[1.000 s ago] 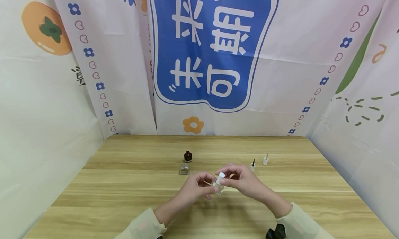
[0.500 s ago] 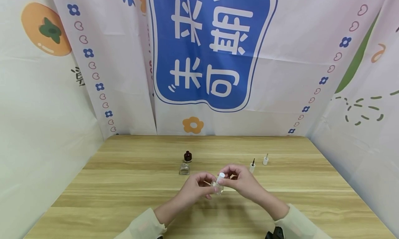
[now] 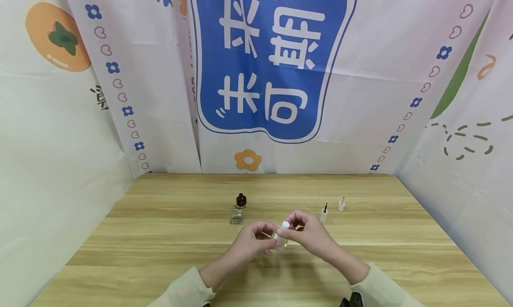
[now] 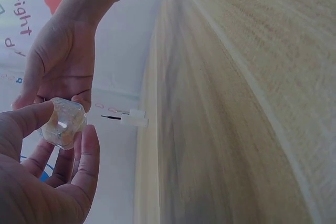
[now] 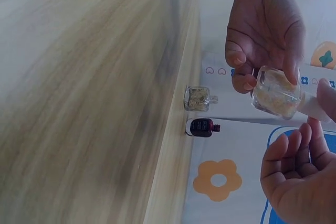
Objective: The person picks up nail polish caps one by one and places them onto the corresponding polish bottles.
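Observation:
My left hand [image 3: 253, 241] grips a small clear nail polish bottle [image 5: 275, 94] between thumb and fingers, held above the wooden table. Pale flecks show through its glass. At the bottle's neck is a white cap [image 3: 285, 225], which my right hand [image 3: 310, 230] pinches between thumb and index finger. The right wrist view has the cap [image 5: 313, 106] in line with the neck, its far end partly hidden by the thumb. From the left wrist side, the bottle's base [image 4: 63, 124] faces the camera and hides the cap.
Beyond the left hand stand two uncapped bottles, a dark red one [image 3: 241, 201] and a clear one [image 3: 237, 217] with glittery contents. Two white caps, a nearer one [image 3: 324, 215] and a farther one [image 3: 341, 206], stand brush-up at the right. Printed cloth [image 3: 360, 120] borders the table [image 3: 160, 236].
The right fingers shift slightly around the white cap, and the right forearm draws a little inward. The left hand keeps the bottle in place. The other bottles and caps stay put.

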A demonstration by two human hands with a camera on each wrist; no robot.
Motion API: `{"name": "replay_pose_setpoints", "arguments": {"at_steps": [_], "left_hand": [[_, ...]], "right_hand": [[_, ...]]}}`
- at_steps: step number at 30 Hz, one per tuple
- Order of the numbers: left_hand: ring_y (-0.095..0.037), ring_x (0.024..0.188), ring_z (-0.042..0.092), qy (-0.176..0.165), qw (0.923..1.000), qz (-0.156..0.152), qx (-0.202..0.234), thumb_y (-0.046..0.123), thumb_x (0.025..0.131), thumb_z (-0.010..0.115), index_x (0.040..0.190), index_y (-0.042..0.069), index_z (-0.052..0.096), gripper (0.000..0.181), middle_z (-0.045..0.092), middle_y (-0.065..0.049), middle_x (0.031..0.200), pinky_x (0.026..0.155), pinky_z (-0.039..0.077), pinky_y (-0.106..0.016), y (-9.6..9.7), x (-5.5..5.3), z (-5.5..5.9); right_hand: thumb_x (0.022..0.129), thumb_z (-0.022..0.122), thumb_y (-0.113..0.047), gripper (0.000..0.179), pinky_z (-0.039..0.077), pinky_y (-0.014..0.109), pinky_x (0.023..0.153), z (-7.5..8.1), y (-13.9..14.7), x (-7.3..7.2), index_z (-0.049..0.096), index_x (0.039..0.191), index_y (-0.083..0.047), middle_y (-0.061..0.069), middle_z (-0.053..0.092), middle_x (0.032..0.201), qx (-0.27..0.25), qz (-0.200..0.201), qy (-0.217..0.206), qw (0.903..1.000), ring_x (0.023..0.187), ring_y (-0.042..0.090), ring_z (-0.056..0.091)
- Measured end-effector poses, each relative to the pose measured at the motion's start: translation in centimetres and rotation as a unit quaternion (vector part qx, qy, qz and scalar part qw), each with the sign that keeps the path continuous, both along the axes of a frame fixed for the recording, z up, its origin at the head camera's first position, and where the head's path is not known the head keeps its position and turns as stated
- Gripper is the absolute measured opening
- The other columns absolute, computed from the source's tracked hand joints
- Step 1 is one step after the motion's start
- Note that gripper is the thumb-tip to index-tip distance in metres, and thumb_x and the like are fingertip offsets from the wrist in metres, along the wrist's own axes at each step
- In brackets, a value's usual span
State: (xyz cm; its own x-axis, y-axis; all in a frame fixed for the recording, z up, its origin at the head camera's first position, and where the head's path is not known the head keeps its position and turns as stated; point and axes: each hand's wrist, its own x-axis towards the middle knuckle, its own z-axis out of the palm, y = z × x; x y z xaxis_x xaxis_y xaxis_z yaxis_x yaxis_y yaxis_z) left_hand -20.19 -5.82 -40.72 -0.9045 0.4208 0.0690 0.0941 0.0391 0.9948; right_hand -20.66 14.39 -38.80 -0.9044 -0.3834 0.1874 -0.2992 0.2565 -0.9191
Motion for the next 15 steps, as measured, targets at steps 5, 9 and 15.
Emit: {"name": "replay_pose_setpoints", "arguments": {"at_steps": [5,9,15], "left_hand": [[-0.017,0.077,0.062,-0.001,1.0000,0.003,0.001,0.007,0.081,0.076,0.104,-0.002,0.066,0.026,0.066,-0.008,0.091,0.066,0.057,-0.035,-0.1,0.0,0.2],[-0.018,0.077,0.062,-0.004,1.0000,0.002,0.000,0.007,0.081,0.076,0.104,-0.002,0.065,0.027,0.066,-0.008,0.092,0.068,0.058,-0.037,-0.2,0.0,0.4],[-0.019,0.078,0.062,-0.002,1.0000,0.002,-0.002,0.006,0.080,0.076,0.104,-0.003,0.065,0.028,0.066,-0.008,0.092,0.068,0.058,-0.037,-0.2,-0.1,0.5]], "right_hand": [[0.087,0.074,-0.019,0.023,0.050,0.026,0.067,0.2,0.6,-0.4,0.063,0.101,-0.004,0.008,0.059,0.091,0.010,0.034,0.006,0.9994,0.081,0.020,0.055],[0.089,0.072,-0.017,0.027,0.051,0.025,0.069,0.5,1.1,-0.7,0.065,0.111,-0.004,0.009,0.060,0.095,0.015,0.059,0.003,0.9981,0.085,0.021,0.056],[0.092,0.068,-0.016,0.028,0.051,0.026,0.069,0.5,1.3,-0.9,0.066,0.118,-0.005,0.009,0.063,0.097,0.021,0.089,0.013,0.9957,0.088,0.021,0.057]]}}
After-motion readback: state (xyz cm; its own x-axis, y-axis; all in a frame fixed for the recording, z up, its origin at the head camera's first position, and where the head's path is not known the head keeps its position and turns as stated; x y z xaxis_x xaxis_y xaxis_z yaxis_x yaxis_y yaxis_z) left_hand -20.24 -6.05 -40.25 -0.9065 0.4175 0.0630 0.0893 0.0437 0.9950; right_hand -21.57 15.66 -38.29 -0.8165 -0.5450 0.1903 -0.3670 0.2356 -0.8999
